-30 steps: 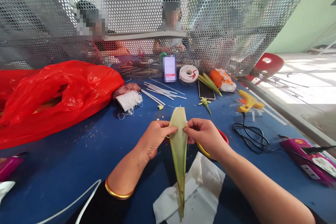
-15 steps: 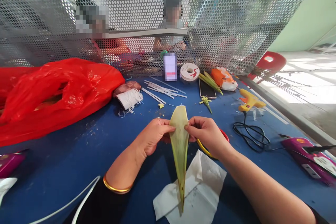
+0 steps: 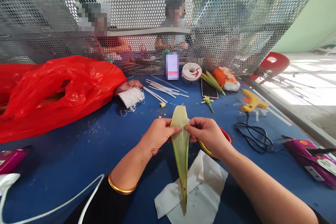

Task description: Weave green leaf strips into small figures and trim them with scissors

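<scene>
Green husk (image 3: 180,152) is remaining pinched by left hand (image 3: 159,133) and right hand (image 3: 206,131), toward the worktop's (image 3: 105,136) near edge; left thumb (image 3: 175,131) is shifting inward, suggesting grip adjustment.

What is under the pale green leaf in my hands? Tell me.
Under the leaf, toward its narrow tip, a specked white sheet lies on the blue table. The part directly behind the leaf is hidden; whether they touch, I can't tell.
</scene>
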Demonstrator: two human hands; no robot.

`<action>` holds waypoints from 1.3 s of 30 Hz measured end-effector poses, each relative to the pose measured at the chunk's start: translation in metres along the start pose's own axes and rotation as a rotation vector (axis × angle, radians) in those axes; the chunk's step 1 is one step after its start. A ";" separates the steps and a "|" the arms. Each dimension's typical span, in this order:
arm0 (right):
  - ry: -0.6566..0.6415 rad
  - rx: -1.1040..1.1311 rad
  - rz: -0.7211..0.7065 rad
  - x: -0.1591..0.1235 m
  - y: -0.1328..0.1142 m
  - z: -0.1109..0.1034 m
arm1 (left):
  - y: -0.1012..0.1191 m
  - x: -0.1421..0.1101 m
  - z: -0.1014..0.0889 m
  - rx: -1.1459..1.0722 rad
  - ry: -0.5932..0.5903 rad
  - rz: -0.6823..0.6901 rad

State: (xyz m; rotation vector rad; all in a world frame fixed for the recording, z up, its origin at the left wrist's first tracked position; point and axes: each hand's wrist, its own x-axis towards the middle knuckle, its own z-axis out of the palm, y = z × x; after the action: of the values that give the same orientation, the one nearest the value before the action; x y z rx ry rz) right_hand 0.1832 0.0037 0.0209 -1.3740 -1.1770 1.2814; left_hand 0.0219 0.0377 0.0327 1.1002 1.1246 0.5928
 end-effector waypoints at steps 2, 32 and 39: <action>-0.003 -0.001 -0.002 0.000 0.001 0.000 | -0.002 0.001 0.000 0.011 0.002 0.021; 0.006 -0.028 -0.016 0.002 0.008 0.003 | -0.008 0.003 0.007 0.339 0.139 0.175; 0.100 -0.314 -0.128 -0.001 0.007 0.004 | -0.013 0.006 0.007 0.467 0.216 0.226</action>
State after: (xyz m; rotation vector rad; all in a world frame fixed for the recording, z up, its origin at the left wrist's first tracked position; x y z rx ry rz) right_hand 0.1795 0.0020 0.0136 -1.5399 -1.4154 0.9543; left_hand 0.0288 0.0346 0.0189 1.6097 1.3774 0.6538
